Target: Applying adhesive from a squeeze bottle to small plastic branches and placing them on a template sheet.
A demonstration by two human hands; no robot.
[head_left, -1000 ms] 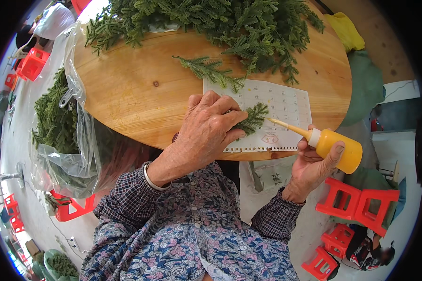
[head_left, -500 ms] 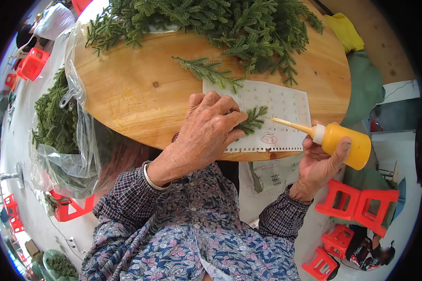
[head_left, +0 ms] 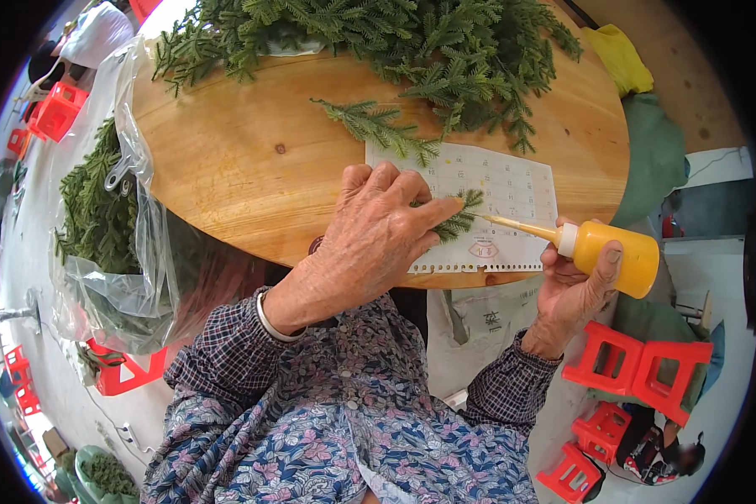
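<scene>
My left hand (head_left: pixel 365 231) is closed on a small green artificial fir sprig (head_left: pixel 457 225), its forefinger stretched out along the needles. The held end of the sprig is hidden behind the fingers. In my right hand (head_left: pixel 573 294) lies a yellow squeeze bottle (head_left: pixel 620 256) with a white collar, tilted sideways. Its long thin nozzle (head_left: pixel 517 224) points left, the tip close beside the sprig; I cannot tell whether they touch. Under both lies a white calendar sheet (head_left: pixel 525 189) with small yellow spots. Just beyond it rests another loose fir sprig (head_left: pixel 378 126).
A large heap of fir branches (head_left: pixel 470 59) covers the far side of the round wooden table (head_left: pixel 227 160). At the left hangs a clear plastic bag (head_left: pixel 118 294) holding more greenery. Red stools (head_left: pixel 668 378) stand at the lower right; a yellow cloth (head_left: pixel 617 59) lies at the far right.
My left forefinger has straightened forward over the sprig. The bottle has shifted slightly to the left in my right hand, and its tip stays near the needles.
</scene>
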